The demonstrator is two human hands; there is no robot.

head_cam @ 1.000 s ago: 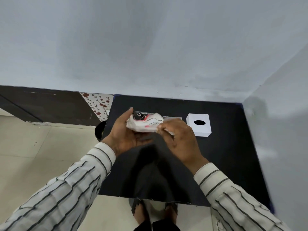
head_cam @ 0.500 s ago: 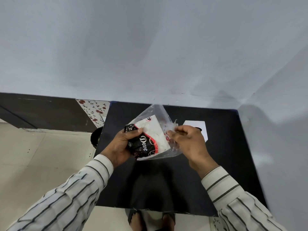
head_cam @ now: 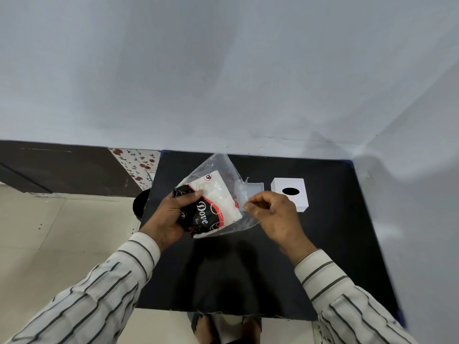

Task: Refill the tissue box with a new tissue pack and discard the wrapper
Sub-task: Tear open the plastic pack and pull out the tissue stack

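Left hand (head_cam: 171,214) is clenched around the black printed end of the tissue pack (head_cam: 211,207), a soft white block with black-and-red lettering, held above the black desk (head_cam: 335,244) near its far edge. Right hand (head_cam: 275,214) pinches the clear plastic wrapper (head_cam: 223,167) between thumb and fingertips (head_cam: 248,205) at the pack's right side. The wrapper is loose and stands up past the pack's far end towards the wall.

Long axis of the pack runs from the left palm, near and low, up and away to the right. The open mouth of the wrapper appears to lie at the right hand's side, though the film is too transparent to confirm this.

White square tissue box lid with a black oval slot (head_cam: 290,192) rests on the desk near the far right corner, just beyond the right hand. A shallow white tray (head_cam: 255,187), probably the box base, sits just beside it on the left, partly hidden by the wrapper.

Assessment: the pack is not yet free of the wrapper. Separation depends on pulling along the pack's long axis, left hand holding, right hand drawing film away. The right hand is nearer the box.
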